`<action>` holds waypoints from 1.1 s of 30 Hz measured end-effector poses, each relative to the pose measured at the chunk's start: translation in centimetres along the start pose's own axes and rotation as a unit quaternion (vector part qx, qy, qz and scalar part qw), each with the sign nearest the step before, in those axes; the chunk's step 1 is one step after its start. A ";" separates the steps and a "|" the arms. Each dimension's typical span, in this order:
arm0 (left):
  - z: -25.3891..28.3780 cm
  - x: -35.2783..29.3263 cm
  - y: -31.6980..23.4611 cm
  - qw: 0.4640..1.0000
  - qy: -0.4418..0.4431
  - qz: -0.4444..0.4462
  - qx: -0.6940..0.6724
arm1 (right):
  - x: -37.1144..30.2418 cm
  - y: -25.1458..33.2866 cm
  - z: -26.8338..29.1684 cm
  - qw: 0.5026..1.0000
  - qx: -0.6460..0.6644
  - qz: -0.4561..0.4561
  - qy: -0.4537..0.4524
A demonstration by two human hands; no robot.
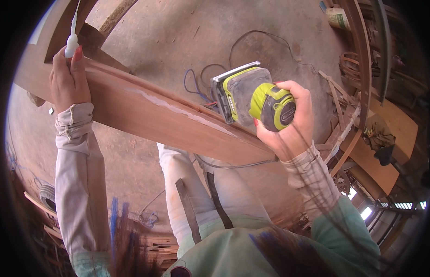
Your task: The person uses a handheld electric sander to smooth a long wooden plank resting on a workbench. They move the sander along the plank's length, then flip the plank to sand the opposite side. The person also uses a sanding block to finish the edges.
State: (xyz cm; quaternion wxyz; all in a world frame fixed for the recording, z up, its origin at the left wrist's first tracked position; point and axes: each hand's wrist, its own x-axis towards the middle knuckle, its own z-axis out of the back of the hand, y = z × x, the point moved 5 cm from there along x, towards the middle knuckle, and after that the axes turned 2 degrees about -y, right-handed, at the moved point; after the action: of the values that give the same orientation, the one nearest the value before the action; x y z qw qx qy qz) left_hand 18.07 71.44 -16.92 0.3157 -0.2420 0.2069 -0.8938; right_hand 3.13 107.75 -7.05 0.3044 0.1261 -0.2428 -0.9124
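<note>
My right hand (298, 117) grips a green and grey palm sander (263, 99) by its round top. The sander is tilted on its side above the far edge of a long brown wooden beam (173, 122), its flat pad turned away from my hand. My left hand (70, 83) rests at the beam's left end, fingers closed round a white piece with a thin pointed nozzle (72, 44); the rest of that piece is hidden in the hand. A pale, uneven streak of filler or glue (187, 113) runs along the beam's upper face.
Cords (215, 76) lie on the dusty concrete floor (178, 41) beyond the beam. Curved wooden frame parts (360, 51) rise at the right, near wood strips (335, 99) and a brown panel (390, 138). Stacked lumber (155, 247) lies behind my legs. Loose hair crosses the right sleeve.
</note>
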 end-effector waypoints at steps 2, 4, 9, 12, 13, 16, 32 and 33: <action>0.1 0.0 -0.5 1.000 -0.004 -0.012 -0.004 | -0.4 -0.9 -0.4 0.998 0.053 -0.031 -0.009; 0.2 0.1 -1.0 1.000 -0.013 -0.027 -0.006 | -0.7 -1.6 -0.5 0.994 0.094 -0.059 -0.008; 0.1 -0.2 -0.8 1.000 -0.016 -0.018 -0.008 | -0.2 -1.7 0.6 0.994 0.074 0.049 0.057; -0.2 -0.5 -0.7 0.999 -0.014 -0.014 -0.032 | 0.5 -1.2 1.6 0.980 0.067 0.139 0.126; 0.0 -0.4 -0.6 0.999 -0.011 -0.008 -0.041 | 0.8 -0.9 1.8 0.973 0.065 0.156 0.155; 0.1 -0.2 -0.9 1.000 0.004 0.001 -0.017 | 2.1 0.6 2.3 0.930 -0.004 0.233 0.283; -0.1 -0.8 -1.0 1.000 -0.012 0.016 -0.015 | 3.3 5.1 -2.5 0.635 -0.103 0.642 0.417; -0.2 -0.9 -1.2 1.000 -0.014 0.016 -0.022 | 3.3 5.0 -2.6 0.629 -0.101 0.646 0.420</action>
State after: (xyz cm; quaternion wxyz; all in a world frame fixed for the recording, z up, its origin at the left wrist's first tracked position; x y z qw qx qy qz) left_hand 17.96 72.95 -16.72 0.3278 -0.2575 0.2257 -0.8805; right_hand 3.98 101.23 -6.93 0.8958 0.2752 -0.0146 -0.3487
